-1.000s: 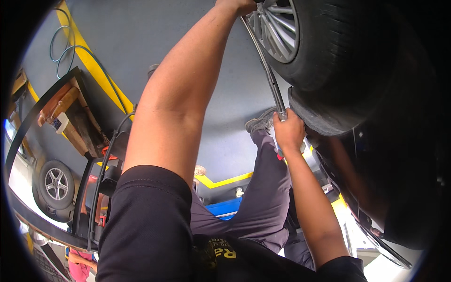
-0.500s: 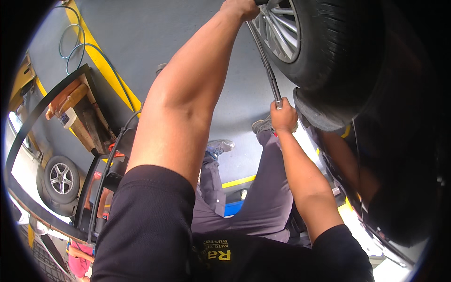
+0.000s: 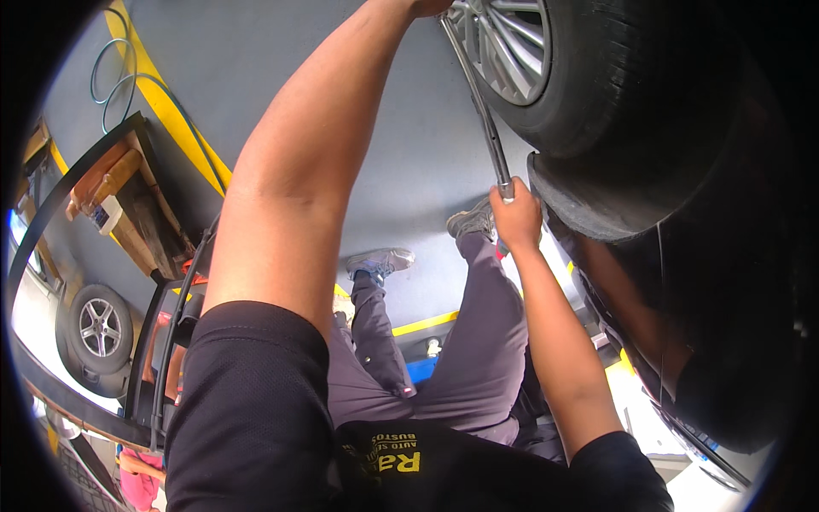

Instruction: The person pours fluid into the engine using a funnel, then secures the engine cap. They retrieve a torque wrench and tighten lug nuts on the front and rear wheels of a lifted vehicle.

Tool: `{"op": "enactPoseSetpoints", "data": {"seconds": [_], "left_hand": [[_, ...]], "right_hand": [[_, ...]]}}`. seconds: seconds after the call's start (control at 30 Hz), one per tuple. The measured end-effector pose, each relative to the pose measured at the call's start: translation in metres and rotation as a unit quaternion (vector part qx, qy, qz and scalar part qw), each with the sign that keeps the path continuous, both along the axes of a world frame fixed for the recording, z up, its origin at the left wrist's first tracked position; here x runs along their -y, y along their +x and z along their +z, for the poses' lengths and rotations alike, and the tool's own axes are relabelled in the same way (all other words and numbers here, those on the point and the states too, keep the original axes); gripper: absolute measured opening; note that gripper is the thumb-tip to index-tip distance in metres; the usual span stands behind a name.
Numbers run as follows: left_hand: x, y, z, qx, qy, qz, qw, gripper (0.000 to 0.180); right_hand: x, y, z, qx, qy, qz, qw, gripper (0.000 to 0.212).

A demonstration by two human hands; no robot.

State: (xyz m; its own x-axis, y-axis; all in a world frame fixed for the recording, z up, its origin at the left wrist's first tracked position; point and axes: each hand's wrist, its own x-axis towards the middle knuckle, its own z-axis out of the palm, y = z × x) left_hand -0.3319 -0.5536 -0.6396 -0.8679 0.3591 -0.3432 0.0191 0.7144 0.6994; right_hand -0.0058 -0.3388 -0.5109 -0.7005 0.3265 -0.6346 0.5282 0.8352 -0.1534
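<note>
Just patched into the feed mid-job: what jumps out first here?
The big wheel with silver spokes at top right, and a long metal bar running down from its hub. The right hand grips the bar's lower end; the left hand is at its top, by the rim.

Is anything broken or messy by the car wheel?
Nothing looks broken or spilled. The right hand grips the lower end of a long metal wrench and the left hand is at its top by the silver wheel. A green hose lies looped on the grey floor.
</note>
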Motion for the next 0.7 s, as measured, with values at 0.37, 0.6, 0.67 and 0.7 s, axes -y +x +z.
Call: {"op": "enactPoseSetpoints", "data": {"seconds": [0.37,0.6,0.67,0.7], "left_hand": [[-0.015,0.070,-0.002,0.138,0.114,0.126,0.976,0.045],[-0.053,0.076,0.033,0.064,0.035,0.240,0.968,0.031],[-0.058,0.074,0.038,0.058,0.029,0.243,0.968,0.030],[-0.058,0.070,0.037,0.048,0.014,0.221,0.974,0.035]], "right_hand": [[0.006,-0.017,0.133,0.131,0.002,-0.034,0.991,0.024],[-0.001,-0.011,0.152,0.107,-0.037,-0.064,0.992,0.031],[-0.006,-0.004,0.134,0.088,-0.049,-0.048,0.994,0.032],[-0.007,0.000,0.116,0.115,-0.032,-0.056,0.991,0.034]]}}
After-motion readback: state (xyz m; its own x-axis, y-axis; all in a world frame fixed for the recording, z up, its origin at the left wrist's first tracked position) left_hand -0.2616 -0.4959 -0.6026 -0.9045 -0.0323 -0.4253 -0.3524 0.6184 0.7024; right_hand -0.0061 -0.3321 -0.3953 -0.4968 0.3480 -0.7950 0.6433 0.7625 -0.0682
